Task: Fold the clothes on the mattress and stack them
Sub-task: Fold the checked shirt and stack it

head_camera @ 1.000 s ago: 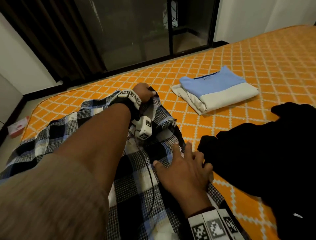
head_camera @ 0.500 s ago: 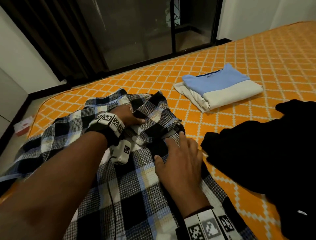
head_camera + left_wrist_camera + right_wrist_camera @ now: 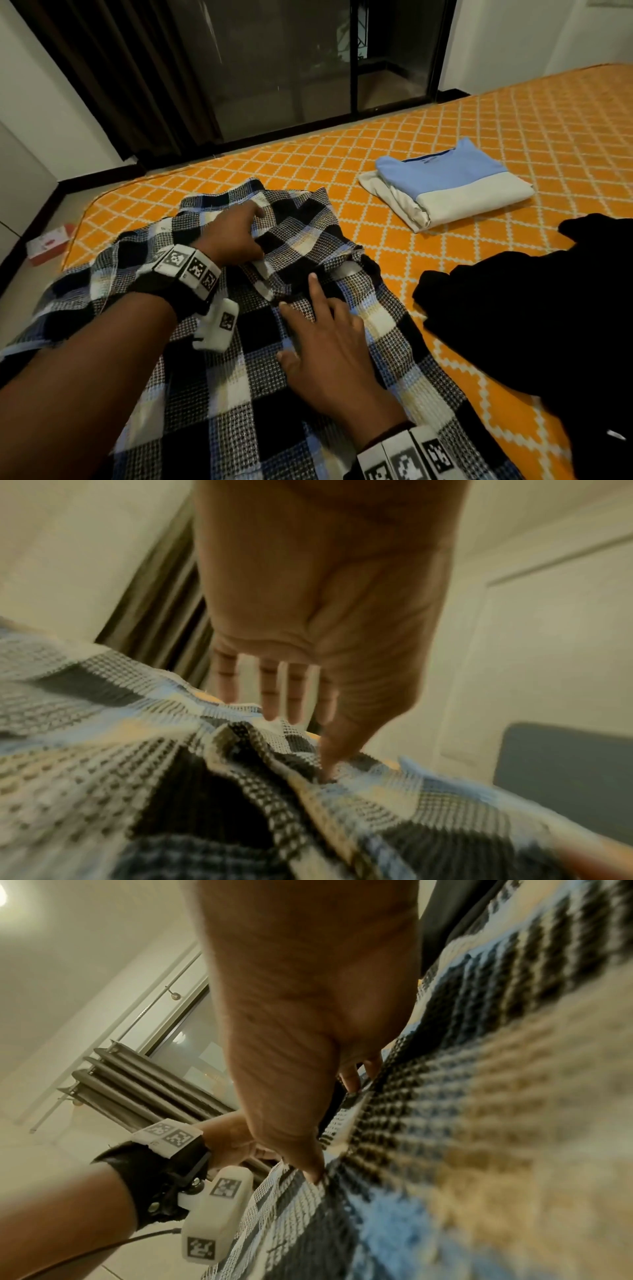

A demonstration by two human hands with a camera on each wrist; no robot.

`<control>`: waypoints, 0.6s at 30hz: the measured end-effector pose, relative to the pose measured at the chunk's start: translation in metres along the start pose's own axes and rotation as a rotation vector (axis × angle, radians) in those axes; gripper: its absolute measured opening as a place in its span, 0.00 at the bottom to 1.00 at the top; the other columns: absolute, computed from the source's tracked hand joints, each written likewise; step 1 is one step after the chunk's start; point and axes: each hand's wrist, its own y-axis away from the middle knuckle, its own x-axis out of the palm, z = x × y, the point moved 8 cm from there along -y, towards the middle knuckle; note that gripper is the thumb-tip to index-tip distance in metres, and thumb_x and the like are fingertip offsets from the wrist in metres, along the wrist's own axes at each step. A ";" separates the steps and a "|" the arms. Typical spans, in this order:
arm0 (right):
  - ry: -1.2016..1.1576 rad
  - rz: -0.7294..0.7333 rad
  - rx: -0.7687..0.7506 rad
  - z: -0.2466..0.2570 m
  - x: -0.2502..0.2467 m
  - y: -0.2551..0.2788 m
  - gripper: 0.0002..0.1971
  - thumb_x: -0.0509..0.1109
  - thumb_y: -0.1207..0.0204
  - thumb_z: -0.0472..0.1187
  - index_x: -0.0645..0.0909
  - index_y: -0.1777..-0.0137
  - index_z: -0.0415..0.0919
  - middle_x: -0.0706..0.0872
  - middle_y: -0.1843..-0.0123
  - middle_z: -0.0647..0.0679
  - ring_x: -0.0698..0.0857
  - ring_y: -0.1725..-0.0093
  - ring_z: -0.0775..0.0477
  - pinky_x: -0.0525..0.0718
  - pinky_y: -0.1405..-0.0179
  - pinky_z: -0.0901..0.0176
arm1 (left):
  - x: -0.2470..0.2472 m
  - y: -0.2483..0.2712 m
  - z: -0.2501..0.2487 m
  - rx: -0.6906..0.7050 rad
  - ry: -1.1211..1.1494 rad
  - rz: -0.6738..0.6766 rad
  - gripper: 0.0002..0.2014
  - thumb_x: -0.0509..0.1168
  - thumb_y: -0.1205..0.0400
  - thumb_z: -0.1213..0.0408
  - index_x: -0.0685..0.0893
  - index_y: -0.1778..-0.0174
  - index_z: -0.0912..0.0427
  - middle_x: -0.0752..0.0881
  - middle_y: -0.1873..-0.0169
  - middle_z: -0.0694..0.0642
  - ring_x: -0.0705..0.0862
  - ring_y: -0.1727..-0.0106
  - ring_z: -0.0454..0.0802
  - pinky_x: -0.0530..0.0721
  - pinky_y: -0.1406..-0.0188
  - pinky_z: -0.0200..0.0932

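A black, white and blue plaid shirt (image 3: 239, 394) lies spread and rumpled on the orange quilted mattress (image 3: 513, 120). My left hand (image 3: 239, 236) rests on its bunched far part. In the left wrist view the left hand (image 3: 329, 723) has straight fingers behind a fold of the shirt (image 3: 137, 777), and the thumb presses into the cloth. My right hand (image 3: 325, 335) lies flat on the middle of the shirt, fingers straight, index finger pointing at the fold. The right wrist view shows the right hand (image 3: 308, 1042) pressing the shirt (image 3: 479, 1123).
A folded stack, blue garment on white ones (image 3: 445, 185), sits at the far right of the mattress. A loose black garment (image 3: 531, 308) lies right of the shirt. A red and white box (image 3: 48, 243) is on the floor at left. Glass door (image 3: 291, 68) and dark curtain (image 3: 120, 85) stand behind.
My left hand pulled the shirt's far part back toward me and left, then loosened its grip. The right hand slid forward over the shirt toward the fold.
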 end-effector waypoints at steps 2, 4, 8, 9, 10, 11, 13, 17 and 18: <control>0.030 -0.010 -0.011 0.001 0.001 -0.001 0.35 0.66 0.13 0.58 0.54 0.11 0.60 0.22 0.10 0.54 0.47 0.11 0.37 0.56 0.17 0.32 | 0.001 0.016 -0.036 0.252 -0.036 -0.012 0.30 0.81 0.23 0.54 0.78 0.26 0.50 0.81 0.29 0.52 0.80 0.30 0.54 0.82 0.31 0.59; 0.053 -0.013 -0.002 0.000 0.003 -0.002 0.34 0.65 0.14 0.59 0.56 0.11 0.56 0.25 0.09 0.52 0.48 0.12 0.36 0.56 0.17 0.34 | 0.013 0.030 -0.065 0.394 -0.017 0.009 0.25 0.75 0.18 0.48 0.80 0.27 0.48 0.83 0.29 0.49 0.82 0.30 0.52 0.82 0.31 0.59; 0.077 -0.038 0.050 0.000 0.003 0.000 0.32 0.65 0.19 0.59 0.66 0.16 0.52 0.50 0.08 0.43 0.57 0.15 0.34 0.60 0.18 0.38 | 0.035 0.040 -0.125 0.534 0.018 -0.041 0.17 0.73 0.22 0.37 0.83 0.50 0.45 0.85 0.55 0.43 0.84 0.54 0.45 0.86 0.56 0.53; 0.078 -0.041 0.057 -0.003 0.003 0.002 0.33 0.66 0.21 0.58 0.67 0.16 0.52 0.56 0.10 0.43 0.60 0.17 0.34 0.62 0.20 0.39 | 0.042 0.039 -0.140 0.567 0.002 -0.062 0.19 0.74 0.25 0.35 0.81 0.54 0.46 0.82 0.59 0.42 0.82 0.58 0.46 0.83 0.62 0.50; 0.070 -0.042 0.052 -0.002 0.003 0.001 0.34 0.66 0.23 0.57 0.67 0.16 0.52 0.60 0.13 0.44 0.62 0.19 0.34 0.64 0.22 0.40 | 0.044 0.039 -0.152 0.593 -0.049 -0.080 0.20 0.76 0.27 0.38 0.79 0.56 0.48 0.80 0.60 0.44 0.82 0.59 0.49 0.81 0.65 0.49; 0.067 -0.043 0.048 -0.002 0.004 0.001 0.36 0.66 0.24 0.58 0.67 0.16 0.52 0.62 0.14 0.45 0.63 0.20 0.34 0.65 0.23 0.40 | 0.047 0.036 -0.162 0.613 -0.124 -0.102 0.19 0.78 0.28 0.44 0.77 0.56 0.50 0.78 0.60 0.46 0.81 0.60 0.53 0.79 0.66 0.49; 0.075 -0.034 0.049 -0.004 0.004 0.000 0.37 0.65 0.25 0.60 0.67 0.15 0.52 0.62 0.12 0.44 0.62 0.19 0.35 0.64 0.22 0.41 | 0.052 0.029 -0.175 0.598 -0.276 -0.164 0.18 0.78 0.28 0.55 0.72 0.56 0.53 0.75 0.59 0.50 0.78 0.62 0.58 0.75 0.70 0.51; 0.077 -0.024 0.054 -0.005 0.006 -0.001 0.41 0.63 0.20 0.60 0.58 0.10 0.47 0.60 0.12 0.45 0.62 0.18 0.36 0.63 0.20 0.41 | 0.059 0.015 -0.186 0.523 -0.389 -0.227 0.15 0.73 0.24 0.61 0.74 0.49 0.57 0.82 0.56 0.57 0.84 0.60 0.64 0.71 0.72 0.50; 0.070 -0.031 0.057 -0.005 0.004 -0.001 0.42 0.63 0.19 0.61 0.55 0.09 0.46 0.60 0.12 0.45 0.62 0.18 0.37 0.63 0.19 0.42 | 0.059 0.011 -0.188 0.513 -0.389 -0.230 0.13 0.71 0.21 0.62 0.75 0.46 0.59 0.84 0.54 0.59 0.85 0.58 0.66 0.71 0.71 0.51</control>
